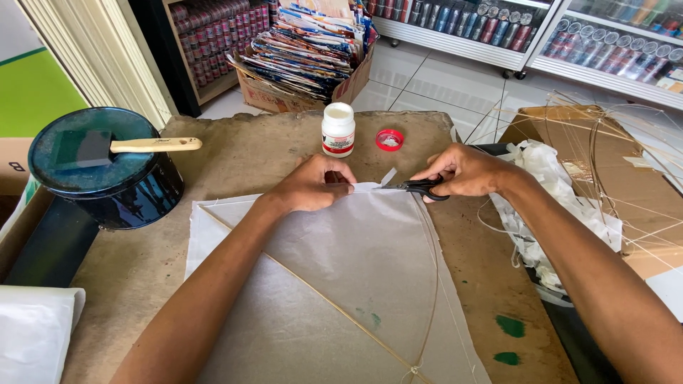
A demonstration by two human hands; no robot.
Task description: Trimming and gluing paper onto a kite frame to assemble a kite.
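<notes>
While the left hand (pixel 313 186) presses down with its fingers curled and pinching the top edge of the white paper sheet (pixel 356 270), the right hand (pixel 466 171) is closed around the black handles of a pair of scissors (pixel 416 187), whose blades point left and meet the paper's upper corner between the two hands. A small loose flap of paper sticks up just above the blades. That sheet lies flat on the brown worktop (pixel 242 153), stretched over a thin bamboo stick (pixel 313 291) that runs diagonally beneath it, with a curved thin strip along its right side; both meet at a knot near the bottom edge of the view. Just beyond the hands stands a small white glue bottle (pixel 338 129) with its top off, and its red cap (pixel 389 139) lies beside it. On the left, a round dark blue tin (pixel 107 171) carries a brush with a wooden handle (pixel 142 145) laid across its lid. To the right sits a heap of white paper scraps (pixel 551 185), and bare thin kite frames (pixel 612 156) lean over a cardboard box
</notes>
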